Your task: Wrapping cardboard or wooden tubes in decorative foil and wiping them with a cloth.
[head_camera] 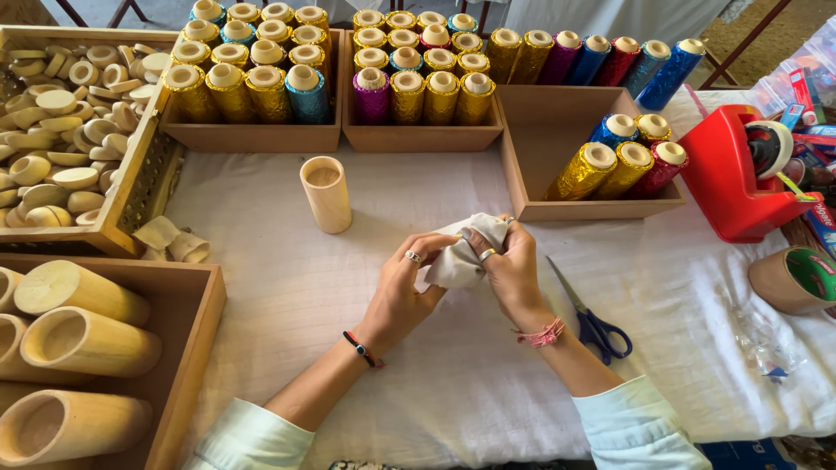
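A: Hands?
B: Left hand (402, 283) and right hand (512, 270), fingers of both clamped on a crumpled white cloth (461, 252), held above the worktop (348, 287) centre.
A: Neighbours?
B: Wooden cup (325, 193) far-left of it; blue-handled scissors (588, 318) just right.

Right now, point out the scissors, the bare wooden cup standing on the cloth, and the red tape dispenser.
scissors (601, 331): head view, on the blue handle loops.
bare wooden cup (326, 198): head view, on its side wall below the rim.
red tape dispenser (724, 178): head view, on the red body's sloped side.
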